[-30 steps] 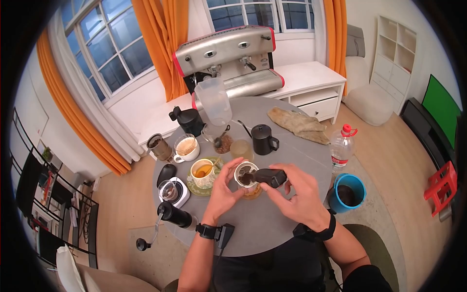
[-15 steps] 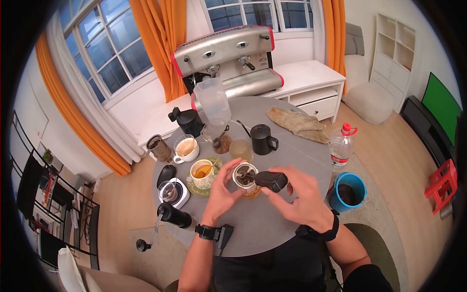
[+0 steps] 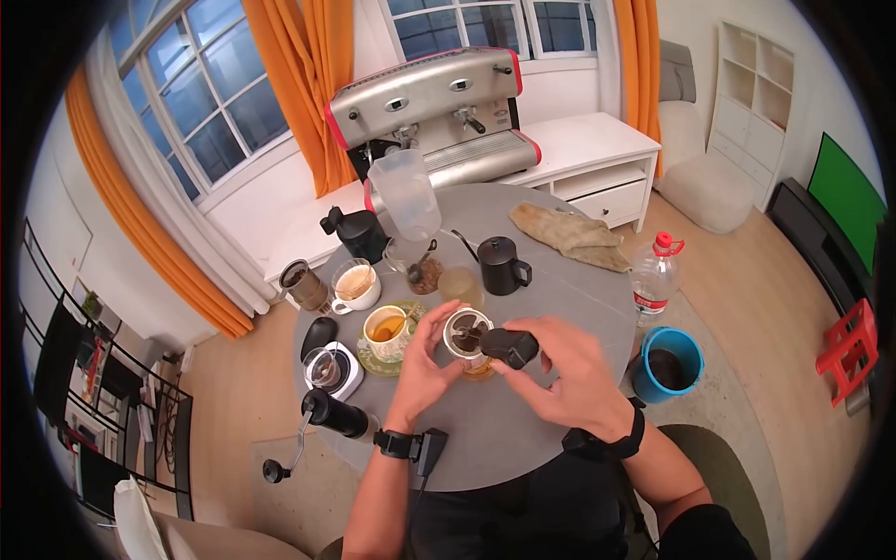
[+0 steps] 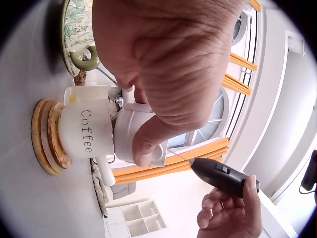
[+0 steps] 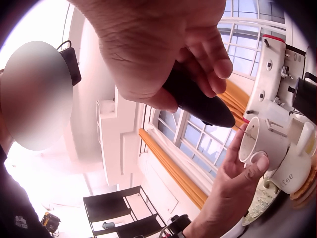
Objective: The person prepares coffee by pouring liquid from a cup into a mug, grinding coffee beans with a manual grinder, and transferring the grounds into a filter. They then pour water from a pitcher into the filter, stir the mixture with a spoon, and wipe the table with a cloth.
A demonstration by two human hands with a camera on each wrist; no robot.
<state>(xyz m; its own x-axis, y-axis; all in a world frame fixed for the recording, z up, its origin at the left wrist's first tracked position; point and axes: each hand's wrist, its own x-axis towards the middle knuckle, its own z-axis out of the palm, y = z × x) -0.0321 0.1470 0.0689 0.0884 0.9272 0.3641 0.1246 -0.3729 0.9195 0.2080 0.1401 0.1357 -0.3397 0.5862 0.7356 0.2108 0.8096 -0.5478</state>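
My left hand (image 3: 427, 373) holds a white cup-shaped piece (image 4: 130, 130) by its side, with the thumb against it. That piece sits on a white mug lettered "Coffee" (image 4: 88, 130), which stands on round wooden coasters (image 4: 43, 134). In my right hand (image 3: 574, 378) is a black handheld tool (image 3: 511, 347), pinched by its end. The tool's thin metal shaft points into the mouth of the white piece (image 5: 250, 141); its tip is hidden inside. Dark contents show within the piece in the head view.
Left of the mug are a patterned cup on a green saucer (image 3: 378, 359), a small scale (image 3: 347, 385) and a hand grinder (image 3: 336, 413). Behind stand a black kettle (image 3: 499, 265), a plastic pitcher (image 3: 405, 196) and a cloth (image 3: 571, 238). A blue bucket (image 3: 644, 369) stands right of the table.
The black tool and my right hand have shifted slightly left and tilted, while my left hand keeps its hold on the white piece. The head view has moved a little.
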